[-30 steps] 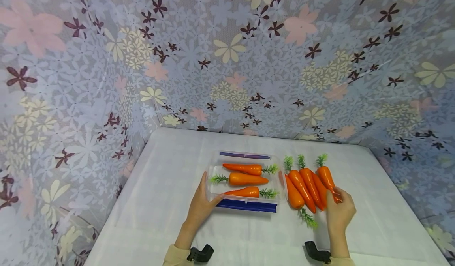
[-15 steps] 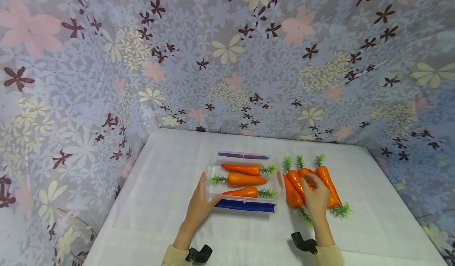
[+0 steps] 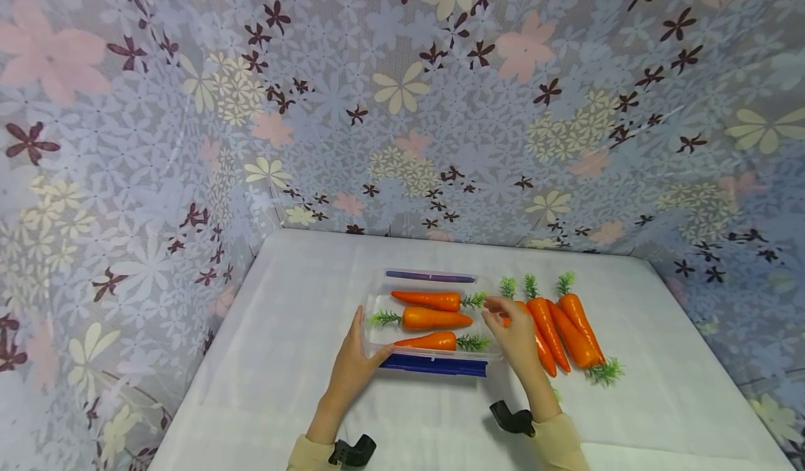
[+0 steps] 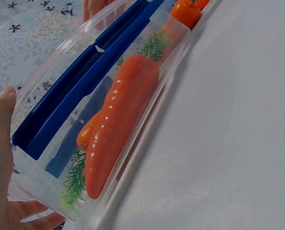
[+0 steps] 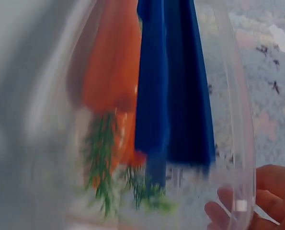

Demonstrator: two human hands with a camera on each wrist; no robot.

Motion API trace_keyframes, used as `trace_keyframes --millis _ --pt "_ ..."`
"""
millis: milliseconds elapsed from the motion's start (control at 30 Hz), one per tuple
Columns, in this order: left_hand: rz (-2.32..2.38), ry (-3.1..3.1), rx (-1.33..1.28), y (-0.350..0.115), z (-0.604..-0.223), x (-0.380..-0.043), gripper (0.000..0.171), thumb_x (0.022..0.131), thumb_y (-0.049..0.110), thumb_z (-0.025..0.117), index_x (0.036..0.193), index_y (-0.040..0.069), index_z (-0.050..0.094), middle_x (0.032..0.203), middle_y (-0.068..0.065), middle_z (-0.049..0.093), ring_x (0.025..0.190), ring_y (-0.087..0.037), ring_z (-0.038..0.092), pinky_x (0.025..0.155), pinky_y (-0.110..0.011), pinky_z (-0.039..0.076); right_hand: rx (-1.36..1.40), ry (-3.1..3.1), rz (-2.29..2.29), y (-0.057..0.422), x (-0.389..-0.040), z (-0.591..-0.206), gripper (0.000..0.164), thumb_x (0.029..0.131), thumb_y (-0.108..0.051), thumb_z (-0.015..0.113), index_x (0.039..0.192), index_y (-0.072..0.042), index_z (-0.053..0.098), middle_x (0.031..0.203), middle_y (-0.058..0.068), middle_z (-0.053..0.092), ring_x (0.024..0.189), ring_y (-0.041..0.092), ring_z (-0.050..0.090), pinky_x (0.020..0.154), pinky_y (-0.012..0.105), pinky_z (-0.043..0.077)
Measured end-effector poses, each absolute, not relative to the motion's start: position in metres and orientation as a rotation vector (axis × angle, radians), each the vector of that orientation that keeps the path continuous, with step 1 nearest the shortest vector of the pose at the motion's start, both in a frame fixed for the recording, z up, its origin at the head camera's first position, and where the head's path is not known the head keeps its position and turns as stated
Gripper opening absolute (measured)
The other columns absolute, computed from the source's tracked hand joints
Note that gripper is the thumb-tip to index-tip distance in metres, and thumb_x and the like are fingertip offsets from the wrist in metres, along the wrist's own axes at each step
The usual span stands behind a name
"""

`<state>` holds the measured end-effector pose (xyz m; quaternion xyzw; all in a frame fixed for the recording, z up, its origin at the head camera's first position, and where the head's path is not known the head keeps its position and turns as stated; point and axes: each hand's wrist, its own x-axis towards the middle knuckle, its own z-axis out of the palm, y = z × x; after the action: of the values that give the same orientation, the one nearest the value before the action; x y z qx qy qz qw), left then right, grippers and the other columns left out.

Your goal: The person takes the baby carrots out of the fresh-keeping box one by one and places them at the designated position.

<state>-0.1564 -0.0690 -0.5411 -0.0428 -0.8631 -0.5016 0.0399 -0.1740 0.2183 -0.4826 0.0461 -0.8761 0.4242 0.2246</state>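
A clear plastic container [image 3: 367,331] with blue clip flaps [image 3: 434,365] stands mid-table. Three toy carrots with green tops lie in it, among them a middle carrot [image 3: 434,318] and a front carrot [image 4: 118,124]. My left hand [image 3: 354,356] grips the container's left end, thumb at the near corner and fingers along the side. At the opposite end, my right hand [image 3: 517,331] has its fingers over the right rim, loosely bent, thumb apart from them and no carrot between. The right wrist view shows its fingertips [image 5: 219,206] through the clear wall.
Several more carrots [image 3: 569,331] lie side by side to the right of the container, partly hidden by my right hand and forearm. White cloth [image 3: 264,387] covers the table. Flowered fabric [image 3: 402,107] hangs behind and at both sides.
My right hand has let go of a carrot at the right end of the row, then moved left across the carrots to the container's right rim. My left hand has stayed put.
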Motion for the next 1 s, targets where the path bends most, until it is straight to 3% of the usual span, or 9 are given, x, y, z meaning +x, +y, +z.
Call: trace_keyframes --millis 167,267,367,567,667,733,800,867,1000 --pt "-1.527 -2.652 -0.132 -0.069 -0.540 -0.156 0.098 0.081 0.044 0.071 0.153 0.010 0.014 0.155 -0.020 0.028 0.138 -0.038 0.035 0.111 -0.056 0.032 0.324 -2.527 1.187 0.200 -0.180 -0.483 0.030 0.082 -0.002 0.071 0.111 0.004 0.065 0.101 0.019 0.069 0.091 0.031 0.063 0.088 0.051 0.050" --pt "-1.543 -2.645 -0.134 -0.068 -0.539 -0.156 0.098 0.081 0.043 0.072 0.153 0.010 0.014 0.155 -0.020 0.028 0.139 -0.038 0.035 0.111 -0.056 0.031 0.405 -2.628 1.158 0.193 -0.184 -0.485 0.037 0.081 -0.004 0.072 0.116 0.004 0.063 0.104 0.019 0.068 0.096 0.033 0.063 0.104 0.067 0.030" --pt "-1.553 -2.641 -0.135 -0.068 -0.539 -0.155 0.098 0.081 0.042 0.072 0.153 0.011 0.014 0.155 -0.021 0.028 0.139 -0.039 0.035 0.111 -0.057 0.031 0.458 -2.704 1.091 0.190 -0.187 -0.489 0.040 0.078 -0.005 0.075 0.116 0.003 0.063 0.101 0.017 0.069 0.096 0.033 0.064 0.104 0.076 0.012" --pt "-1.525 -2.641 -0.143 -0.069 -0.543 -0.156 0.098 0.081 0.045 0.071 0.153 0.011 0.014 0.154 -0.021 0.029 0.138 -0.039 0.035 0.111 -0.056 0.032 0.500 -2.796 1.049 0.191 -0.191 -0.492 0.043 0.074 -0.007 0.079 0.114 0.002 0.064 0.099 0.016 0.071 0.091 0.032 0.066 0.105 0.075 0.009" --pt "-1.540 -2.634 -0.141 -0.069 -0.543 -0.157 0.098 0.082 0.044 0.071 0.153 0.011 0.014 0.155 -0.020 0.028 0.139 -0.039 0.035 0.111 -0.056 0.031 0.481 -2.835 1.060 0.192 -0.192 -0.492 0.045 0.073 -0.006 0.079 0.114 0.002 0.064 0.102 0.017 0.070 0.093 0.032 0.065 0.108 0.071 0.012" --pt "-1.545 -2.633 -0.137 -0.069 -0.543 -0.157 0.097 0.082 0.044 0.071 0.153 0.012 0.014 0.155 -0.020 0.028 0.139 -0.039 0.035 0.111 -0.056 0.031 0.469 -2.861 1.068 0.192 -0.192 -0.492 0.045 0.073 -0.007 0.080 0.115 0.002 0.064 0.102 0.016 0.070 0.093 0.031 0.065 0.108 0.064 0.027" --pt "-1.537 -2.635 -0.137 -0.069 -0.543 -0.157 0.098 0.081 0.043 0.072 0.153 0.012 0.014 0.155 -0.020 0.028 0.139 -0.039 0.035 0.111 -0.056 0.032 0.467 -2.886 1.094 0.192 -0.192 -0.492 0.046 0.073 -0.007 0.080 0.115 0.001 0.064 0.102 0.016 0.070 0.093 0.029 0.065 0.098 0.054 0.044" --pt "-1.529 -2.639 -0.138 -0.069 -0.542 -0.157 0.098 0.081 0.042 0.072 0.153 0.011 0.014 0.155 -0.020 0.028 0.138 -0.039 0.035 0.111 -0.056 0.031 0.488 -2.912 1.101 0.191 -0.192 -0.491 0.046 0.073 -0.009 0.080 0.115 0.001 0.064 0.102 0.014 0.070 0.093 0.027 0.065 0.084 0.047 0.054" --pt "-1.536 -2.640 -0.139 -0.069 -0.540 -0.156 0.097 0.082 0.042 0.072 0.154 0.012 0.014 0.155 -0.020 0.028 0.139 -0.039 0.035 0.111 -0.056 0.031 0.560 -2.944 1.179 0.193 -0.192 -0.491 0.045 0.074 -0.010 0.080 0.115 0.002 0.064 0.103 0.015 0.070 0.093 0.029 0.064 0.083 0.046 0.054"
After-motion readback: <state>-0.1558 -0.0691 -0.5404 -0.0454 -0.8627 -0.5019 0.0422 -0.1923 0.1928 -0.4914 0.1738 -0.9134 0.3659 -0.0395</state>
